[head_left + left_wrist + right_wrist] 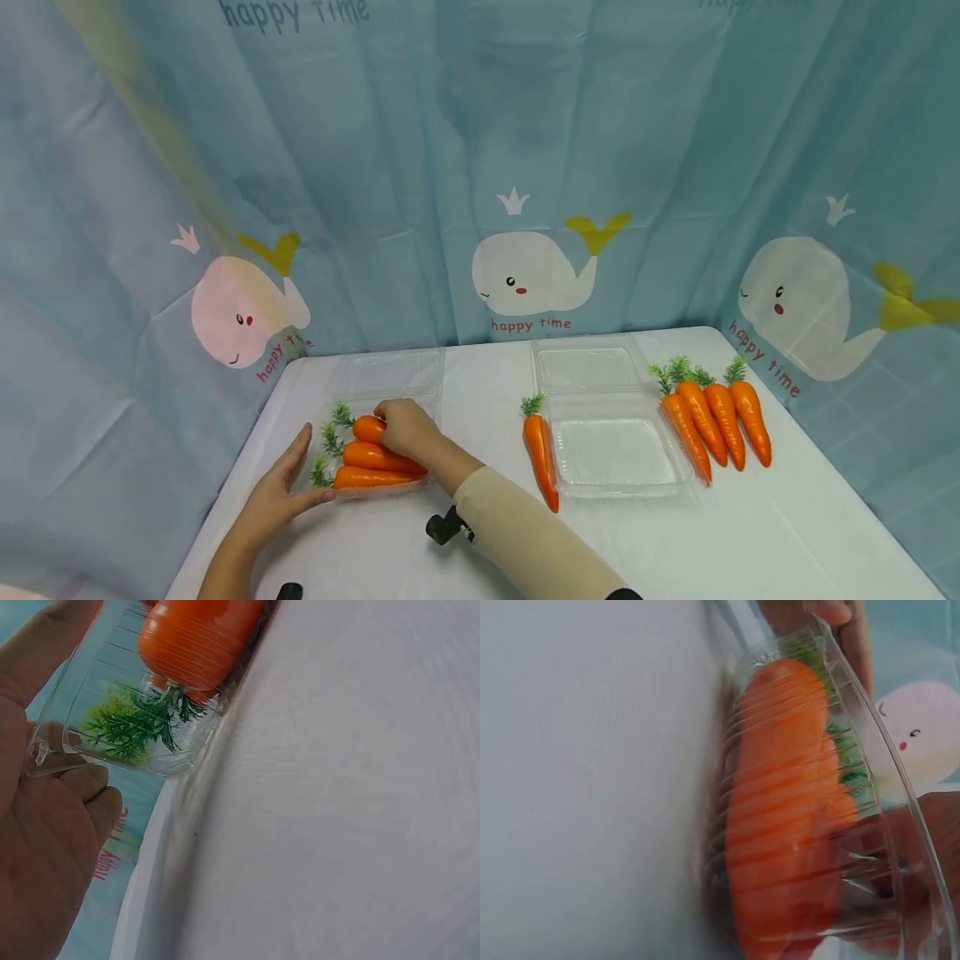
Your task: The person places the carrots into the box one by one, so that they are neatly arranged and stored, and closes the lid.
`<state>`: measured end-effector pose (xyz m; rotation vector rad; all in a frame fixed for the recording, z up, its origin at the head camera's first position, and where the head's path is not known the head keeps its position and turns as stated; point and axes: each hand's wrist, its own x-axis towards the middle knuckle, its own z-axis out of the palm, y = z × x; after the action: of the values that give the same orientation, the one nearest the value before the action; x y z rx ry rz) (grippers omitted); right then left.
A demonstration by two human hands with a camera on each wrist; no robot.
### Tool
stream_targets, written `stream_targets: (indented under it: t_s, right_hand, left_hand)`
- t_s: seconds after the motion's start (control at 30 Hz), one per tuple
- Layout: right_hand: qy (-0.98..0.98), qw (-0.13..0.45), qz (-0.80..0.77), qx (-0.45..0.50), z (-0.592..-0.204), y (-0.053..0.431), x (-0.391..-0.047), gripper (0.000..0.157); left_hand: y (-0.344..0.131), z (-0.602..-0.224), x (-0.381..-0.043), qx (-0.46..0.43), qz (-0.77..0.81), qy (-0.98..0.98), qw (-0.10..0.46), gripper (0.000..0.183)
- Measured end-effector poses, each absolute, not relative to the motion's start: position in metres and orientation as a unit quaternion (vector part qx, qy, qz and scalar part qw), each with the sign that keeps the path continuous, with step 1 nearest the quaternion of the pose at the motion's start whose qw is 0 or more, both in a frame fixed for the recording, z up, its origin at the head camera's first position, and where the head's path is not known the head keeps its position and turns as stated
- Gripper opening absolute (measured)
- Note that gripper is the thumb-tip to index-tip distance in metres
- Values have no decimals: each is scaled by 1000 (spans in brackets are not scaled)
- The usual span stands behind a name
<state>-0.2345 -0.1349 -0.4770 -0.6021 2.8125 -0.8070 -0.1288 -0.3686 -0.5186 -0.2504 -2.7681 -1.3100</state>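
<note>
Three carrots (pixel 378 457) were boxed, right hand (pixel 408 429) grasping one, left hand (pixel 279 493) spread against the container (pixel 384 492), five others (pixel 722 425) apparently left to do.

The carrot (pixel 369 428) I pinch looks like smooth plastic with a high gloss, its leafy top (pixel 342 414) rougher, finely cut plastic. The box (pixel 378 493) around it is thin, clear, shiny plastic, its walls ribbed; the other box (pixel 618 450) has the same glassy finish. The table (pixel 750 533) looks smooth and matt, my sleeve (pixel 528 533) matt cloth, the curtain (pixel 375 167) creased cloth with a faint sheen
</note>
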Motion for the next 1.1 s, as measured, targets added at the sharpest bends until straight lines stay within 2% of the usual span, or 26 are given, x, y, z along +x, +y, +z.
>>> stream_targets:
  t_s: [0.43, 1.1]
  right_hand:
    - [928, 59, -291, -227, -468, -113, -225, 38]
    - [899, 9, -363, -244, -436, -38, -194, 38]
  left_hand:
    - [-365, -517, -127, -71, -412, -908, 35, 112]
    - [-369, -521, -130, -64, -399, -914, 27, 114]
